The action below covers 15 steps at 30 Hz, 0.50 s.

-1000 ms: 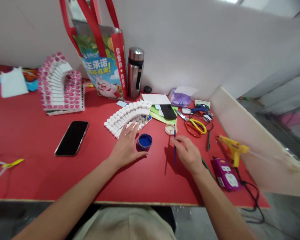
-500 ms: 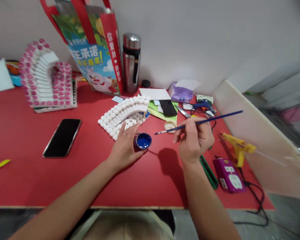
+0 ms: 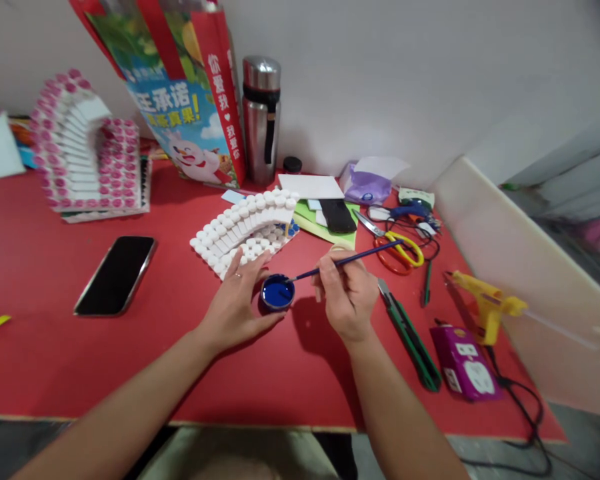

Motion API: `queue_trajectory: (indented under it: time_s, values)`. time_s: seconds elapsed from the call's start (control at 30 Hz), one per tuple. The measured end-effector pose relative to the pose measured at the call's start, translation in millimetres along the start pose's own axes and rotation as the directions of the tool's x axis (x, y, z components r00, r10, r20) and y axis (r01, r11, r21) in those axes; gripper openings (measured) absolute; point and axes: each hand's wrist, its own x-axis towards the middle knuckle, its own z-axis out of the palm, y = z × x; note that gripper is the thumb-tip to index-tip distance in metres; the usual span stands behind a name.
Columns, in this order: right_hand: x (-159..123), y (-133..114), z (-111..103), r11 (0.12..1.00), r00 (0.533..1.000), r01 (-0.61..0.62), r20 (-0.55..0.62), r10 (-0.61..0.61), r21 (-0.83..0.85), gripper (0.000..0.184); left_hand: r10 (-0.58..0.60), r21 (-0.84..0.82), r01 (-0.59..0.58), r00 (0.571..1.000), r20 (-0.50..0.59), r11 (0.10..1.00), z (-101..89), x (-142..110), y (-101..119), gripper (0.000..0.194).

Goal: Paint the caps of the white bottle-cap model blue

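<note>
My left hand (image 3: 236, 301) curves round a small round jar of blue paint (image 3: 277, 293), thumb on the near side and fingers on the far side. My right hand (image 3: 347, 293) pinches a thin dark-blue paintbrush (image 3: 363, 254), slanted with its tip at the jar's right rim. Just beyond my left hand lies a curved model (image 3: 245, 223) covered in white round pieces, with several blue ones at its right end. A pale round lid (image 3: 338, 247) is mostly hidden behind my right hand.
To the right lie scissors (image 3: 399, 249), a green utility knife (image 3: 411, 340), a yellow glue gun (image 3: 487, 300) and a purple power socket (image 3: 465, 363) with a cable. A phone (image 3: 116, 275) and a pink-dotted model (image 3: 87, 150) are leftward. A steel flask (image 3: 261, 120) and bag (image 3: 180, 100) stand behind.
My right hand has moved left and lowered the paintbrush, so its tip has come from beside the jar to its rim. My left hand stays at the jar. The view has shifted slightly.
</note>
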Motion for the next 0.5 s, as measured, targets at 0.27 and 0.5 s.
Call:
queue_trajectory:
  time_s: [0.27, 0.5]
  values:
    - [-2.8, 0.1, -0.4, 0.994, 0.995, 0.056, 0.091, -0.048, -0.090, 0.020, 0.043, 0.008, -0.044, 0.999, 0.019, 0.999, -0.9, 1.0, -4.6, 0.114]
    - [-3.0, -3.0, 1.3, 0.987, 0.992, 0.094, 0.092, -0.082, -0.132, 0.022, 0.086, 0.020, -0.087, 0.996, 0.037, 0.996, -1.6, 3.5, -6.2, 0.111]
